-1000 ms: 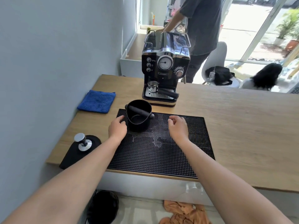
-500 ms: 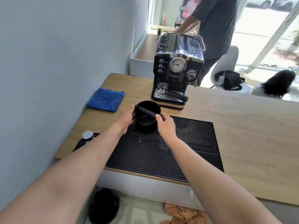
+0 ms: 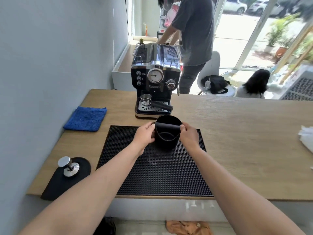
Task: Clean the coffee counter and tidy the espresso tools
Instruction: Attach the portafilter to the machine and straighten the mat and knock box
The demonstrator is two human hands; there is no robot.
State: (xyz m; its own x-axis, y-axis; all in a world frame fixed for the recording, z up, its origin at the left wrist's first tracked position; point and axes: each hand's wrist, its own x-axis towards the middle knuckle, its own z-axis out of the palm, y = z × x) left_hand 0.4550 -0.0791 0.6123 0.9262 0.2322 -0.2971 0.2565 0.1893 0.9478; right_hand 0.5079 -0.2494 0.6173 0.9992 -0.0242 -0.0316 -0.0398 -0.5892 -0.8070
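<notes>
A black knock box (image 3: 166,134) with a bar across its mouth stands at the far edge of the black rubber bar mat (image 3: 152,175). My left hand (image 3: 144,135) grips its left side and my right hand (image 3: 188,135) grips its right side. Behind it stands the black and chrome espresso machine (image 3: 156,78), with a portafilter (image 3: 153,102) lying on its drip tray. A folded blue cloth (image 3: 86,118) lies at the left by the wall. A steel tamper (image 3: 68,166) stands on a black tamping pad (image 3: 64,182) at the near left corner.
The wooden counter (image 3: 245,141) stretches to the right, with white crumpled paper (image 3: 306,139) at its right edge. A grey wall runs along the left. Behind the counter stand a person (image 3: 193,31) and a white chair with a black bag (image 3: 215,83).
Both hands went from resting on the mat to closing around the knock box. The box now sits a little further right and its bar has turned crosswise.
</notes>
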